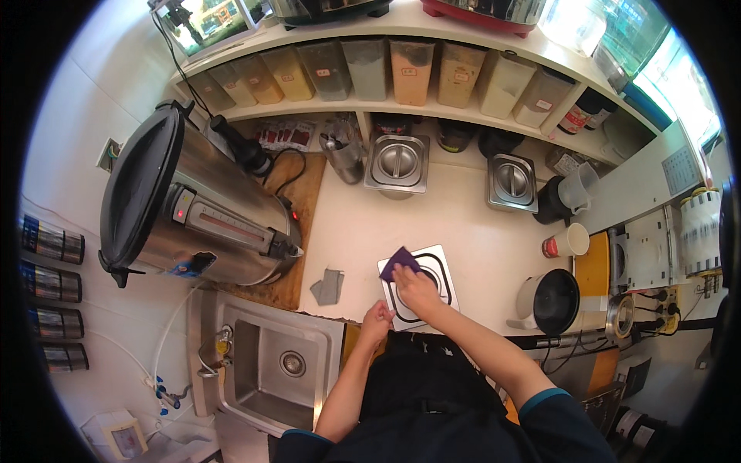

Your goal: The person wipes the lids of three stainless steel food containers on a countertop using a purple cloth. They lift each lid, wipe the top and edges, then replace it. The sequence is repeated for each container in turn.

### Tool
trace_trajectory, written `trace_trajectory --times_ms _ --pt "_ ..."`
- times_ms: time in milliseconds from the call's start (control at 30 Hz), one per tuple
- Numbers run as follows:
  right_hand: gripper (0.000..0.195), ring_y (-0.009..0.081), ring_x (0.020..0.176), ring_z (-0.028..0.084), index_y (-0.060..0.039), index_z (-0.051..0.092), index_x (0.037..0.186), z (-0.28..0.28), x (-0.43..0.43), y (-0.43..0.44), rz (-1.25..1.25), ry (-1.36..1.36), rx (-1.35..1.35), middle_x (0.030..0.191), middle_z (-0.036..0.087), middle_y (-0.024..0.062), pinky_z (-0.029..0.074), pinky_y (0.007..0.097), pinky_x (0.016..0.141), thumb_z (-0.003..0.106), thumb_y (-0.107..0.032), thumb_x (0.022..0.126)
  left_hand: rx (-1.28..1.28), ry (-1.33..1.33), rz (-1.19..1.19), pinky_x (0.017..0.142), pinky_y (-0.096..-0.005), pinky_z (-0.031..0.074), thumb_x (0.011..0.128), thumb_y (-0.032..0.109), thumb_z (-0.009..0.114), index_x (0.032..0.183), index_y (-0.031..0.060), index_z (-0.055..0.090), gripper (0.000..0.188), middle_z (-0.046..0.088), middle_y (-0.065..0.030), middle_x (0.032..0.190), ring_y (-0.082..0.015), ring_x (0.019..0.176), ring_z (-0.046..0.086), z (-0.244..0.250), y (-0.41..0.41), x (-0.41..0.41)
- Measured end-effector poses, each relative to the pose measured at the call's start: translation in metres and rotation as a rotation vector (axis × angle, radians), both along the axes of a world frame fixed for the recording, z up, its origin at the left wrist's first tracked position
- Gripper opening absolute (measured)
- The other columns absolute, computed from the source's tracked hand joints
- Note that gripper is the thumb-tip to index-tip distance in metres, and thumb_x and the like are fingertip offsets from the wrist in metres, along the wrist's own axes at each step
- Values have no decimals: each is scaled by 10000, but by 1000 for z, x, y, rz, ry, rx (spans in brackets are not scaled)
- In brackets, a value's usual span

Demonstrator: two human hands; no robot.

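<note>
A folded purple cloth (399, 263) lies under the fingers of my right hand (418, 291), which presses it onto a square metal panel (444, 267). The panel has a black rounded ring line and rests at the counter's front edge, slightly turned. My left hand (377, 319) is at the panel's lower left edge with its fingers curled; whether they grip the edge is not clear. My right hand and forearm hide part of the panel's middle. To the left of the panel, a grey cloth (329, 287) lies crumpled flat on the white counter (359, 231).
A large steel water boiler (226, 214) stands left, above a steel sink (272, 370). Two lidded steel containers (396, 165) (512, 182) sit at the back. A dark-lined pitcher (553, 302) and a paper cup (567, 240) stand right. Storage bins (411, 72) line the shelf.
</note>
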State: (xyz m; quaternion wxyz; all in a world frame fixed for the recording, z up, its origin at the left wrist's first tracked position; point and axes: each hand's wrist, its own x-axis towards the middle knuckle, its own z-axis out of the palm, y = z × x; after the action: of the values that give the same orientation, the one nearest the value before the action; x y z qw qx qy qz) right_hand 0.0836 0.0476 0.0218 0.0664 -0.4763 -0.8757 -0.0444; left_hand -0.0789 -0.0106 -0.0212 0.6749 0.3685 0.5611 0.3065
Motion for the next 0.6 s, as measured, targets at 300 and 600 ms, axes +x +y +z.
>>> trace_trajectory --times_ms 300,600 --pt "415 242 992 550 55 590 1112 19 54 -27 -244 -68 -146 1218 575 183 493 312 766 560 -112 734 -38 91 71 518 -231 385 882 79 598 835 76 483 124 463 21 627 -78 553 453 7 -4 8" --pt "543 298 987 628 21 526 1232 87 53 -45 -808 847 -972 1092 613 247 478 362 901 433 63 699 -37 80 93 500 -231 351 870 94 616 821 74 518 111 479 28 636 -65 553 438 -5 -5 5"
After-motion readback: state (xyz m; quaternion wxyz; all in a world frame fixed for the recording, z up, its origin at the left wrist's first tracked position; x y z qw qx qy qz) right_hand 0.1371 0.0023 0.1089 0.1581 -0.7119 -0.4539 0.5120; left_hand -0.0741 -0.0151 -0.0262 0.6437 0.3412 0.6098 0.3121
